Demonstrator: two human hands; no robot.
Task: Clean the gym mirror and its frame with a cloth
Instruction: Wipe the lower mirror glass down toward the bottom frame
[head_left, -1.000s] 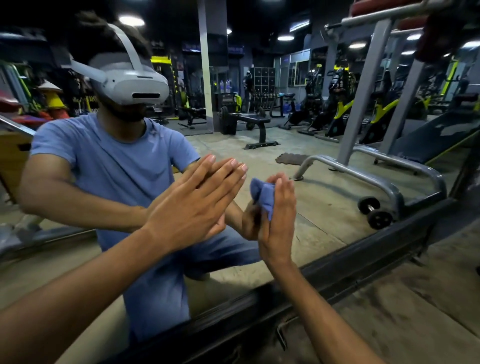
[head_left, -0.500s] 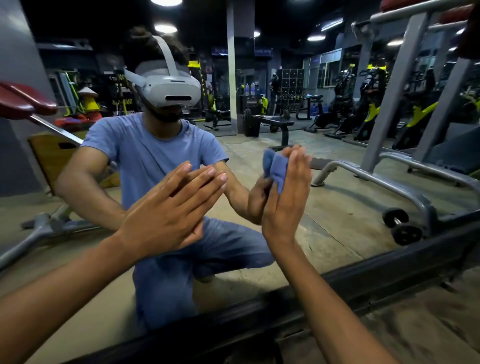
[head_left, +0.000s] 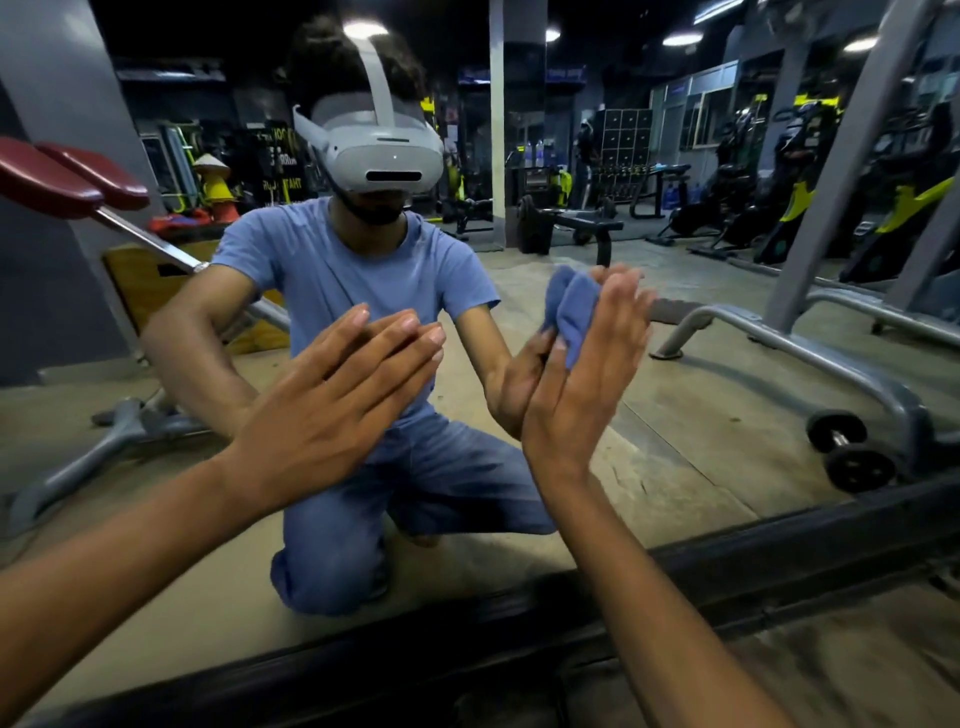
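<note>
— Both hands sit further right and a touch higher on the glass than a moment ago, and the cloth has ridden up with the right one; more of the grey pillar and the red pads shows at the left now.

— What's the right hand (head_left: 582, 384) doing?

— Fingers straight and together, palm toward the mirror (head_left: 727, 395), pressing the blue cloth (head_left: 574, 312) against the glass. The cloth is bunched between palm and mirror, bulging out past the fingers on the left side, with the thumb lying along its lower edge.

— And the left hand (head_left: 332, 415)?

— Flat on the glass too, fingers straight and close together, nothing in it. It meets its own reflection fingertip to fingertip, left of the cloth and a little lower.

— Where's the frame?

— The dark frame (head_left: 779, 561) runs along the bottom of the mirror, below both forearms, rising toward the right. Neither hand touches it. Bare concrete floor (head_left: 857, 670) lies on this side of it.

— What shows in the glass?

— The person crouching in a blue shirt and jeans with a grey headset (head_left: 379, 150) on. Behind, a grey machine frame (head_left: 810, 228) with a small dumbbell (head_left: 847, 452) by its foot, red pads (head_left: 67, 179) on the left, and yellow-and-black machines far right.
</note>
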